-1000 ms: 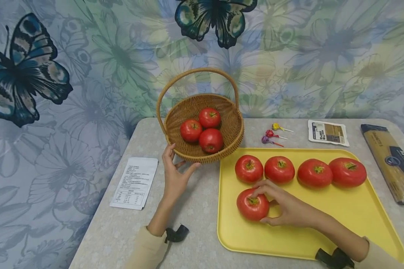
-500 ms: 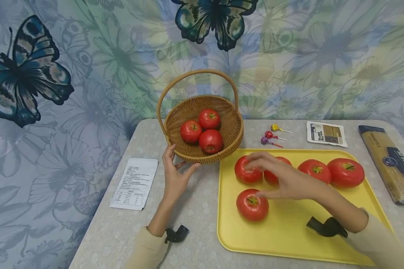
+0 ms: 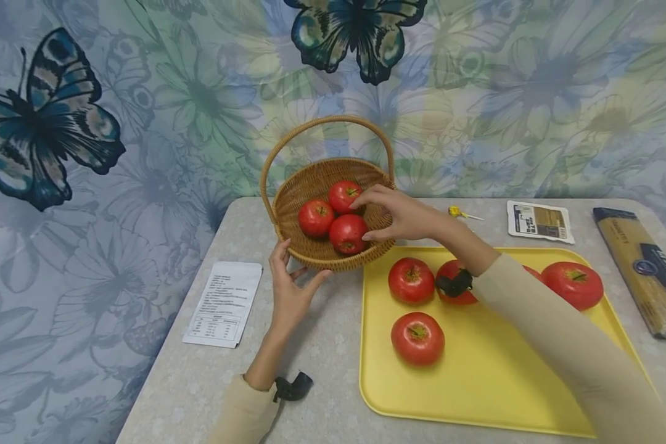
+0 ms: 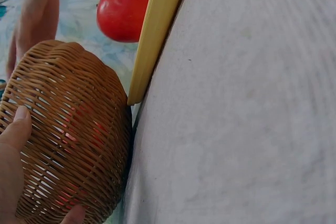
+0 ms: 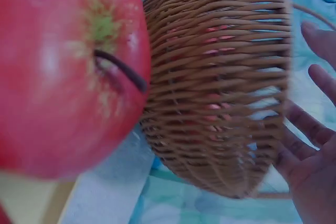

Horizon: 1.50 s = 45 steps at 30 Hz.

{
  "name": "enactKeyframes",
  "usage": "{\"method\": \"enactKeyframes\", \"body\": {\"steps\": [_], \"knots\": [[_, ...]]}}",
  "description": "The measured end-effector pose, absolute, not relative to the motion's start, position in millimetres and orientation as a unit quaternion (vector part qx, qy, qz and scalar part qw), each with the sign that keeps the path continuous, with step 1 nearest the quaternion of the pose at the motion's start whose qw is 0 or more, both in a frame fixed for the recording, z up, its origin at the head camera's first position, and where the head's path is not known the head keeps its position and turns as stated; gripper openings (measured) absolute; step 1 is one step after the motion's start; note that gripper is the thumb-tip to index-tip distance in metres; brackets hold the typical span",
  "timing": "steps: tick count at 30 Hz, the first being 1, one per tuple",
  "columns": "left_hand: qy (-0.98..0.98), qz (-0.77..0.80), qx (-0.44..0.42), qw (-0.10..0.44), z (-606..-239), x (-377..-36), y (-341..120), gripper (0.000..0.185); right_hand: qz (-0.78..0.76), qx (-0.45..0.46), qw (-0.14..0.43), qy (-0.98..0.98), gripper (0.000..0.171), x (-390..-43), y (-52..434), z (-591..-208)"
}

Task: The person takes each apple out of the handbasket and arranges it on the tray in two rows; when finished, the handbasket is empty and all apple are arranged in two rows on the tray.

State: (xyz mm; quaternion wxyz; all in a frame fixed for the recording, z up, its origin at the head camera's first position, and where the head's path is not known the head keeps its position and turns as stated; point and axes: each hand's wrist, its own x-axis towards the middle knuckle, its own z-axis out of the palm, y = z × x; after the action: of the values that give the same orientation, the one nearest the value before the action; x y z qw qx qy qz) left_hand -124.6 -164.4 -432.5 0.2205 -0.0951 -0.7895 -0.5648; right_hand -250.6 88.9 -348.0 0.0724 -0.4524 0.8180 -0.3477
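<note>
At the far left of the table (image 3: 333, 345), wicker basket (image 3: 333, 256) standing upright with arched handle, containing three red tomatoes (image 3: 348, 233) clustered together. Right hand (image 3: 396, 214) reaching over the basket's right rim, fingers relaxed and spread, fingertips (image 3: 361, 200) at the rearmost tomato and thumb near the front one; nothing gripped, contact not certain. Left hand (image 3: 290, 290) released, fingers straight, thumb and fingertips resting against the basket's near outer wall; confirmed in left wrist view, thumb (image 4: 16, 129) on the weave. Yellow tray (image 3: 477, 394) just right of the basket, its corner touching the basket wall in left wrist view. Loose tomato (image 3: 417, 338) at tray's near left; second tomato (image 3: 411, 280) behind it; two further ones partly hidden by the right sleeve (image 3: 555, 345); another (image 3: 572, 284) at far right of the row. White printed sheet (image 3: 222, 302) left of the left hand. Yellow lollipop (image 3: 456, 212), small packet (image 3: 540, 221) and spaghetti pack (image 3: 644, 268) beyond and right of the tray. Butterfly-print cloth (image 3: 144, 123) behind
</note>
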Motion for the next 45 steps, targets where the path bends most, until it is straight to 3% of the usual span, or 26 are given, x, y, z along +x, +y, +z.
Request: {"method": "enactKeyframes", "body": {"steps": [8,20,29,38,45], "knots": [[-0.790,-0.567,-0.091,0.215,-431,-125,-161,0.087,-0.215,-0.456,0.139,0.852,0.055,-276,53,-357],[-0.791,-0.564,-0.103,0.214,-425,-128,-157,0.088,-0.152,-0.433,0.232,0.858,0.065,-287,40,-357],[-0.791,-0.565,-0.097,0.211,-427,-127,-159,0.088,-0.188,-0.442,0.183,0.858,0.065,-286,42,-353],[-0.788,-0.566,-0.101,0.218,-430,-126,-161,0.089,-0.350,-0.449,0.092,0.817,0.066,-259,83,-312],[-0.795,-0.559,-0.091,0.219,-437,-127,-166,0.090,-0.441,-0.382,0.127,0.802,0.069,-213,142,-312]]}}
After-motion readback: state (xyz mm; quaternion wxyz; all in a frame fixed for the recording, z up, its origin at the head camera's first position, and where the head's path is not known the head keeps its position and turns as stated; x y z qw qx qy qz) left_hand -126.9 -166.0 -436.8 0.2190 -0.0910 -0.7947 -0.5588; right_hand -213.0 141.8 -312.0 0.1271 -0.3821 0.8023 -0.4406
